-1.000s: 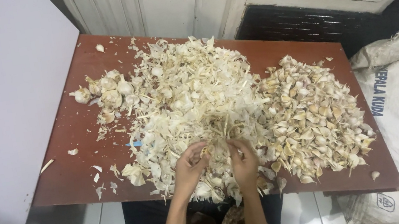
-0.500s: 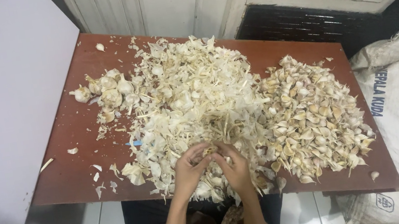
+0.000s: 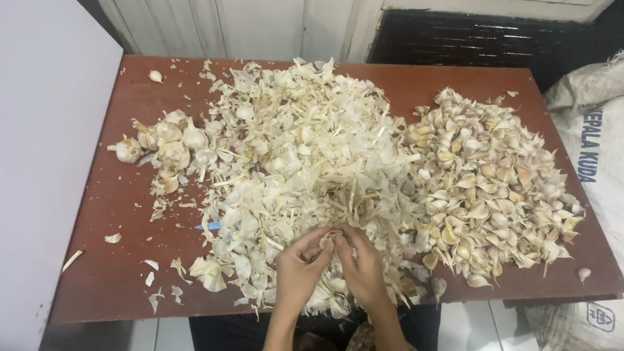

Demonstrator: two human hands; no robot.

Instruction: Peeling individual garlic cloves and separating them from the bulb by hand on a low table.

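While both hands meet low in the frame's centre, I see my left hand and right hand pinching one small pale garlic piece over the papery white skin heap on the reddish-brown wooden table; its long axis is too hidden to tell.

Left hand against right hand
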